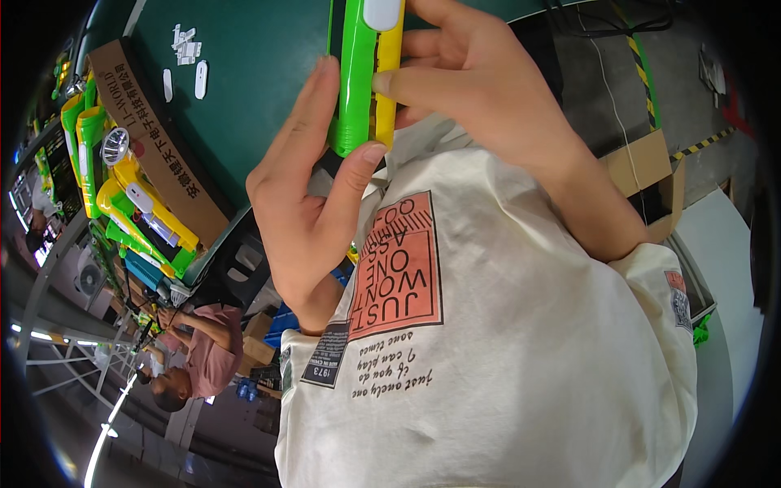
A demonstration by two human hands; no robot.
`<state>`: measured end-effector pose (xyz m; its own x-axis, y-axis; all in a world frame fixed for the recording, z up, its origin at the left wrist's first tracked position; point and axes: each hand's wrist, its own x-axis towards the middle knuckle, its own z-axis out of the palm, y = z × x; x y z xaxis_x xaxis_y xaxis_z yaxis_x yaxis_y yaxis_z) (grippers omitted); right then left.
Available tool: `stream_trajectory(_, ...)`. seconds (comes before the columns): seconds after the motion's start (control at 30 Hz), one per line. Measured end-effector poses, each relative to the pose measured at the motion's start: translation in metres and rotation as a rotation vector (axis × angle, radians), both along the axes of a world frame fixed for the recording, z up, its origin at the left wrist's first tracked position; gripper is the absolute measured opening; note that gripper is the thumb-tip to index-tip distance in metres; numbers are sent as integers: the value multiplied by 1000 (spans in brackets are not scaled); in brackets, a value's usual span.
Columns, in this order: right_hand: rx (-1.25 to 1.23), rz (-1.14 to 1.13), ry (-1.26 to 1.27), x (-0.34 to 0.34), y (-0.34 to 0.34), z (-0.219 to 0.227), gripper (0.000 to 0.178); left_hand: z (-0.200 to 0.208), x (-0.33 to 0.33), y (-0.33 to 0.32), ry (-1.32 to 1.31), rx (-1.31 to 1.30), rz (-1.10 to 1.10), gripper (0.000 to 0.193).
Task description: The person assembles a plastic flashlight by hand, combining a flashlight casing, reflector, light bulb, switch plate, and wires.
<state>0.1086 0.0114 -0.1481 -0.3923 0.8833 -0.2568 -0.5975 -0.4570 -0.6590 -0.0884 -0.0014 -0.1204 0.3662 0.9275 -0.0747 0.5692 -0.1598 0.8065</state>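
A green and yellow flashlight body (355,89) with a white oval piece on its upper part is held upright between my hands, its top cut off by the picture's edge. A gap with small tabs shows along the seam where the green and yellow sides meet. My left hand (297,183) grips its lower end, thumb at the bottom and fingers along the green side. On the yellow side, my right hand (476,77) presses with the thumb, its other fingers curled behind and partly hidden.
On the green table (244,49) lie small white plastic parts (187,47) and white oval pieces (201,80). A cardboard strip (154,134) borders several green and yellow flashlights (138,195) at left. A co-worker (213,346) sits beyond. An open carton (651,175) stands at right.
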Motion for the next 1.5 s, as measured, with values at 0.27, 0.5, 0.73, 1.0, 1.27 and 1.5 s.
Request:
stream_trajectory(0.27,-23,56,51,8,-1,-3,73,0,-11,7,-188,3,-141,61)
stream_trajectory(0.5,135,-146,-26,-8,-11,4,76,5,12,-6,-15,174,-45,57)
stream_trajectory(0.73,99,-45,-64,-6,-8,8,75,-4,18,-21,122,343,81,56)
stream_trajectory(1.0,-187,63,-148,-8,2,16,52,-21,13,-8,187,640,-72,55)
stream_trajectory(1.27,-242,-188,-91,-20,-3,25,48,-27,15,-31,-358,-37,443,54)
stream_trajectory(1.5,-223,-90,190,-8,0,16,36,-44,15,-30,-289,383,366,48)
